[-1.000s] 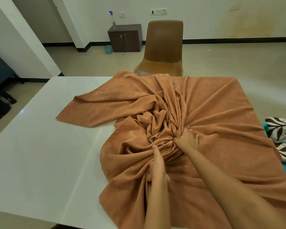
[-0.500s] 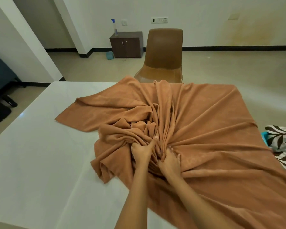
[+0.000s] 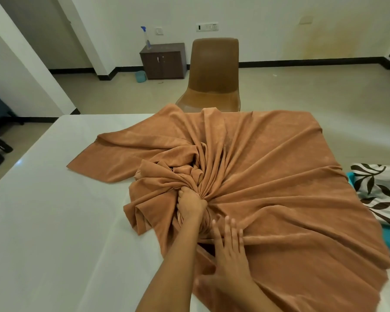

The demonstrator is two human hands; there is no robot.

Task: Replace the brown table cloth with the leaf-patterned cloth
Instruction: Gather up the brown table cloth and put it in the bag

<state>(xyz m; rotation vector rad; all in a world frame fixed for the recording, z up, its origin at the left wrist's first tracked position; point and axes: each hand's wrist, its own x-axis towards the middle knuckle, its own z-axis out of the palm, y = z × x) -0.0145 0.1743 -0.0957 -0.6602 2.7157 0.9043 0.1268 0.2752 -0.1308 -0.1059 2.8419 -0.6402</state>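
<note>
On the white table [image 3: 50, 221], the brown table cloth [image 3: 268, 176] lies bunched toward the middle, its folds fanning outward from one gathered knot. Your left hand [image 3: 190, 204] sits at that knot with the fingers curled tightly round a thick bundle of the fabric, clamped on it. Your right hand [image 3: 231, 251] lies just beside and nearer to you, palm down on the cloth with the fingers spread and straight, pressing flat on the creases rather than gripping; its thumb reaches out to the left along the fabric.

Most of the table's left side is bare, where the cloth has been drawn off it. A long flap of the cloth stretches out to the left across that bare top, and the far edge of the cloth reaches the table's far rim. On the right the cloth covers the table to its edge and hangs over.

At the right edge of the view, next to the brown cloth, you can see the leaf-patterned cloth [image 3: 378, 188], white with dark brown leaves, lying on something teal. Behind the table stands a brown chair [image 3: 214, 70], and further back a small dark cabinet [image 3: 163, 61] with a spray bottle [image 3: 146, 38] on top.
</note>
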